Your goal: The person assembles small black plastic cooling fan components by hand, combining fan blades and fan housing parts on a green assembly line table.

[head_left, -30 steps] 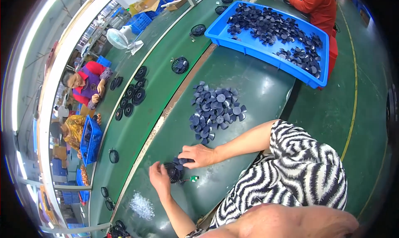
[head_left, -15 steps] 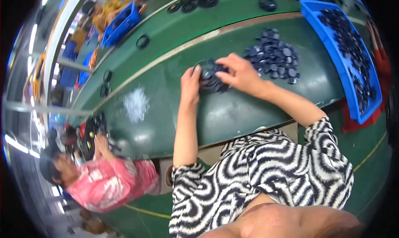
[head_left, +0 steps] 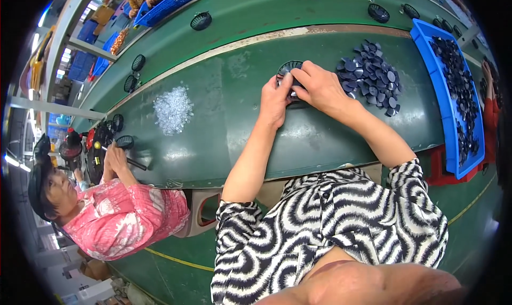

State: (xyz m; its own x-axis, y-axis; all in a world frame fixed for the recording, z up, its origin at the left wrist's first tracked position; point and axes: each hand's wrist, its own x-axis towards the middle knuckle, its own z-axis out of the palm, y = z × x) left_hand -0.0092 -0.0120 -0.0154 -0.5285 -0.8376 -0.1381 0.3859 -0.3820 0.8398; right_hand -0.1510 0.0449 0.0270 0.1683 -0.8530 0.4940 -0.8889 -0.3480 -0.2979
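Note:
Both my hands are together over the green worktable (head_left: 234, 113), holding a round black plastic grille (head_left: 290, 66) whose slatted rim shows beyond my fingers. My left hand (head_left: 276, 99) grips its near left side, thumb on top. My right hand (head_left: 322, 89) is closed over the right side, its thumb and fingers bent in toward the middle. Whether a small part is pinched there is hidden. Just right of my right hand lies a heap of dark round caps (head_left: 370, 78). A pile of small clear pieces (head_left: 173, 110) lies to the left.
A blue tray (head_left: 461, 169) full of dark parts stands at the table's right end. Beyond the table's raised edge, a green conveyor belt (head_left: 266, 17) carries black grilles (head_left: 201, 21). At the left sits a co-worker in a pink shirt (head_left: 128, 217), hands at the table.
My hands have come closer together over the grille, and my right fingers now reach in toward its middle. The view has shifted, and grilles on the belt show in different places.

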